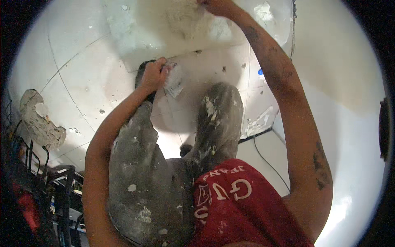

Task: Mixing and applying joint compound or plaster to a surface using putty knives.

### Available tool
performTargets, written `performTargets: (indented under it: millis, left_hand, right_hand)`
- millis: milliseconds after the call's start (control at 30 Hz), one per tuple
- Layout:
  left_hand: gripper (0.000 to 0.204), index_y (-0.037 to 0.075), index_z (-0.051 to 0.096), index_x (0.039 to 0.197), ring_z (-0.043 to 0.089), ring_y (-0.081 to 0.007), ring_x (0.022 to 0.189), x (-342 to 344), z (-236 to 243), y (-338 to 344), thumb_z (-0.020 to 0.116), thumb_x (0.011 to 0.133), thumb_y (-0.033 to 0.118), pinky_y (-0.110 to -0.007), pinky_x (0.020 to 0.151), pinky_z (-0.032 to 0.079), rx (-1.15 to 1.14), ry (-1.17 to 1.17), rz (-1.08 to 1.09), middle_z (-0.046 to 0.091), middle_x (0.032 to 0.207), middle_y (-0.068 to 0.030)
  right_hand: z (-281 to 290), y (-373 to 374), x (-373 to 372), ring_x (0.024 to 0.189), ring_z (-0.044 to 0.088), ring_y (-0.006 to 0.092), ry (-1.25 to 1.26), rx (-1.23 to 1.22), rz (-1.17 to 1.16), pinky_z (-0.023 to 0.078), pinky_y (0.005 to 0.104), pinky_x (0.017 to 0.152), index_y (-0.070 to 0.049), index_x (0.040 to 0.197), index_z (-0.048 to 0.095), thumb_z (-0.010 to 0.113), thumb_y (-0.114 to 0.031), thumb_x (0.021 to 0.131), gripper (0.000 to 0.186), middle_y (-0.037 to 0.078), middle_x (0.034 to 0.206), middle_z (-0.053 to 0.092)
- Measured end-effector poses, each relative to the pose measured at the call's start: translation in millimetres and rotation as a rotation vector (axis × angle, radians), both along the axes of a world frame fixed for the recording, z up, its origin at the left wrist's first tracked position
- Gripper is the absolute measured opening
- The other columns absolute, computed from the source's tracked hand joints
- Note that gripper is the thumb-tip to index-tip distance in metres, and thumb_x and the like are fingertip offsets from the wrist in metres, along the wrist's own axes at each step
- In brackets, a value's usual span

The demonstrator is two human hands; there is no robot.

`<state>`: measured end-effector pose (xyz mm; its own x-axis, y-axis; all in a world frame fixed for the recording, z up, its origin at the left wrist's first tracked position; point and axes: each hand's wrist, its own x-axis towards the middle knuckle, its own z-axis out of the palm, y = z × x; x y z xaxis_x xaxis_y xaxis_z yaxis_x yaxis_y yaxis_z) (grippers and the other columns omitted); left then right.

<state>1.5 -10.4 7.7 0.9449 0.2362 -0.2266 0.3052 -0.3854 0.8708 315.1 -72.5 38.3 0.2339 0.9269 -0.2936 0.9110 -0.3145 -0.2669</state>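
Observation:
My left hand (154, 75) is closed beside the dark shoe (141, 76) near my left knee. A whitish, plaster-smeared flat thing (175, 80) sticks out from its fingers to the right; its exact kind is unclear. At the top edge, my right hand (217, 6) has its fingers curled, and whatever is in them is cut off or hidden. Just left of and below it lies a patch of wet, pale plaster-like paste (185, 18) on a whitish, smeared surface (123, 37). My grey trousers (152, 181) are spotted with dried white material.
White tiles (78, 78) with scattered crumbs cover the floor. A torn, crusty grey piece (41, 121) lies at left, above a black metal rack (66, 185). A pale wall (341, 82) rises at right. A blue cap (260, 72) and a dark cable (267, 161) lie near my right arm.

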Motion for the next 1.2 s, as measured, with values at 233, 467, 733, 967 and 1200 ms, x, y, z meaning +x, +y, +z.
performTargets:
  millis: [233, 467, 733, 967, 1200]
  left_hand:
    - [0.016, 0.002, 0.050, 0.073, 0.050, -0.0379, 0.052, 6, -10, -6, 0.055, 0.074, 0.018, -0.041, 0.048, 0.039, -0.018, -0.085, 0.016, 0.048, 0.054, -0.0201]
    - [0.017, 0.003, 0.050, 0.075, 0.048, -0.0372, 0.049, -8, -11, -2, 0.056, 0.073, 0.018, -0.042, 0.047, 0.038, 0.091, -0.056, 0.047, 0.048, 0.050, -0.0189]
    - [0.014, 0.004, 0.051, 0.078, 0.052, -0.0365, 0.053, 6, -3, 0, 0.055, 0.073, 0.016, -0.041, 0.049, 0.041, 0.085, 0.041, -0.045, 0.051, 0.055, -0.0192]
    - [0.018, 0.004, 0.054, 0.082, 0.052, -0.0374, 0.054, 4, -6, -8, 0.056, 0.073, 0.019, -0.042, 0.049, 0.042, 0.052, 0.047, -0.068, 0.053, 0.059, -0.0196]
    - [0.025, 0.002, 0.054, 0.088, 0.053, -0.0370, 0.055, 18, 2, -15, 0.055, 0.073, 0.021, -0.042, 0.052, 0.042, 0.141, -0.031, -0.084, 0.054, 0.061, -0.0200]
  right_hand:
    - [-14, -6, 0, 0.069, 0.055, 0.0339, -0.096, 0.271, 0.052, 0.042, 0.0423, 0.067, -0.004, 0.069, 0.061, 0.051, -0.013, 0.069, 0.013, 0.016, 0.073, 0.060]
    - [-9, 7, -31, 0.075, 0.058, 0.0294, -0.030, -0.024, -0.041, 0.047, 0.0359, 0.068, -0.007, 0.081, 0.062, 0.050, 0.001, 0.059, 0.027, 0.013, 0.081, 0.061]
    - [-26, -2, -14, 0.070, 0.057, 0.0335, -0.035, 0.519, -0.027, 0.042, 0.0435, 0.068, -0.002, 0.070, 0.062, 0.056, -0.019, 0.069, 0.018, 0.017, 0.074, 0.060]
    - [-17, -8, -18, 0.066, 0.057, 0.0321, -0.242, 0.486, 0.164, 0.044, 0.0405, 0.068, -0.004, 0.067, 0.062, 0.054, -0.021, 0.069, 0.019, 0.017, 0.067, 0.059]
    - [-28, -6, 5, 0.071, 0.057, 0.0309, -0.077, 0.333, -0.103, 0.042, 0.0400, 0.074, -0.004, 0.063, 0.061, 0.058, -0.021, 0.066, 0.018, 0.014, 0.071, 0.060]
